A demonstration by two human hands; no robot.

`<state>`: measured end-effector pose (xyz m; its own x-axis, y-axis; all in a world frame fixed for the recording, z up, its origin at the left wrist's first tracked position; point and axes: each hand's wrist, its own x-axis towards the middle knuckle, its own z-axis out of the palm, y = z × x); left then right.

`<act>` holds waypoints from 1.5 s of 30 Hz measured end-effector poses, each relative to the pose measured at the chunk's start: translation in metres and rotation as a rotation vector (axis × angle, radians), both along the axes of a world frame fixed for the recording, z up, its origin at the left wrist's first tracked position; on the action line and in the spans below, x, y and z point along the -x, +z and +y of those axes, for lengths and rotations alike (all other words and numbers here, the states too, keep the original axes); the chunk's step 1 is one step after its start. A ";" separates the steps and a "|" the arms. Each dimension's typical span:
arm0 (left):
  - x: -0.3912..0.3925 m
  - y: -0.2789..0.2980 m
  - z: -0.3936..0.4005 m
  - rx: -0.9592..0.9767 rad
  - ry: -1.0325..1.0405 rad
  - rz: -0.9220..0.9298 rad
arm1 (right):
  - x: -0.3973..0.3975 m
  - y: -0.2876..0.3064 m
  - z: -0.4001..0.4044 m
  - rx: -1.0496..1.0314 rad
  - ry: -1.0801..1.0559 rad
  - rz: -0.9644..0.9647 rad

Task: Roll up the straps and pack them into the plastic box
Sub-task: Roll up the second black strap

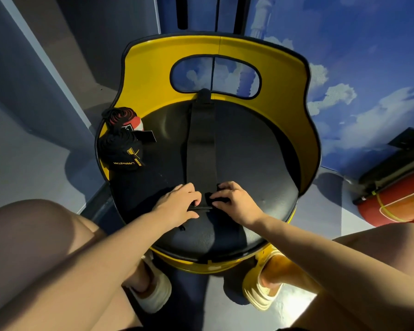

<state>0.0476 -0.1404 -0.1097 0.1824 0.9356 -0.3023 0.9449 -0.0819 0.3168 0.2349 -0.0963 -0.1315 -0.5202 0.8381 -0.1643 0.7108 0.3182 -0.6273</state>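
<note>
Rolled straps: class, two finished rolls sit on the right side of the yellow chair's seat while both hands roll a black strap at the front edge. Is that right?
Not quite. The head view shows the rolled straps on the seat's left side. Left hand and right hand do work the black strap at the yellow chair's front.

Black strap (202, 149) flat along seat, near end rolled; 2 rolled straps (122, 139) at left.

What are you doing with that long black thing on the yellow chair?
A person is rolling up a black strap that lies stretched along the black seat of the yellow chair. The left hand and right hand both grip its near end, where a small roll has started. Two rolled straps sit at the seat's left edge. No plastic box is in view.
</note>
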 end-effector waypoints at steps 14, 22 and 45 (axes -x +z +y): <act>-0.002 0.026 0.018 0.177 0.203 -0.080 | -0.002 0.033 -0.011 -0.318 0.205 -0.162; 0.003 0.017 0.019 0.241 0.234 -0.202 | 0.015 0.007 0.002 -0.136 0.082 -0.070; 0.004 -0.002 0.016 -0.140 -0.163 0.094 | 0.010 0.000 0.012 -0.570 0.452 -0.169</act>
<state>0.0436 -0.1247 -0.1116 0.3114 0.9301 -0.1948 0.9406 -0.2724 0.2026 0.2252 -0.0846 -0.1311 -0.8403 0.5279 0.1231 0.5059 0.8453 -0.1718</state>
